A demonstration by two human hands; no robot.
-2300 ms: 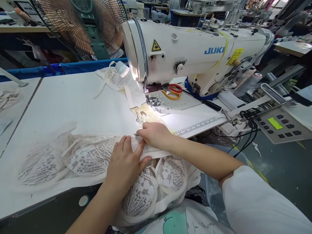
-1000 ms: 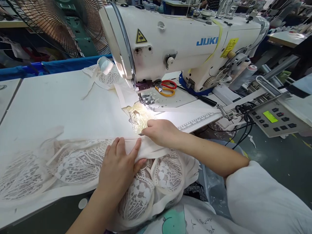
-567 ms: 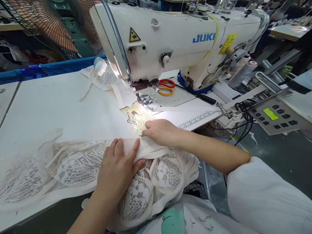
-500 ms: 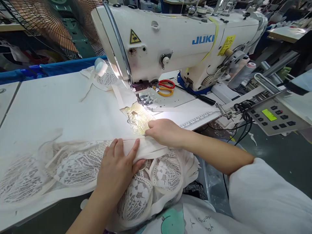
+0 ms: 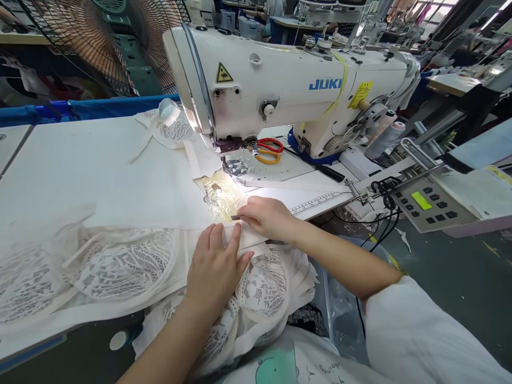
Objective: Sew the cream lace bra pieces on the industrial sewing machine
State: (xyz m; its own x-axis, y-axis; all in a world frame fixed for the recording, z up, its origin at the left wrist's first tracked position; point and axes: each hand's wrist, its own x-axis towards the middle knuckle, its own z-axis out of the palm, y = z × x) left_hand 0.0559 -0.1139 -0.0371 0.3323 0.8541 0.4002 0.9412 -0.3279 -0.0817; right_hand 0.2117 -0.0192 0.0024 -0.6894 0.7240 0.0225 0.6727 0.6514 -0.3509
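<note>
My left hand point(image 5: 216, 264) lies with fingers spread on a white fabric band point(image 5: 244, 237), pressing it at the table's front edge. Just to its right, my right hand point(image 5: 266, 217) is closed in a pinch. From its fingertips pokes the dark tip of a thin tool point(image 5: 236, 217), whose kind I cannot make out. Shiny, crinkled clear film point(image 5: 221, 194) lies beyond the fingers, below the needle area of a white sewing machine point(image 5: 256, 80). White lace bra cups point(image 5: 264, 282) hang over the edge below my hands, and more lace point(image 5: 124, 266) spreads to the left.
Red-and-yellow-handled scissors point(image 5: 269, 151) rest beneath the machine arm. A printed ruler point(image 5: 320, 201) runs along the table to the right, near a control panel point(image 5: 434, 205). A lace piece point(image 5: 174, 128) lies at the back, before a large fan point(image 5: 132, 53). A clear plastic bin point(image 5: 344, 309) stands below.
My left hand has slid right along the band, closer to my right hand. A dark tool tip now shows at the right fingertips. The camera view has shifted slightly.
</note>
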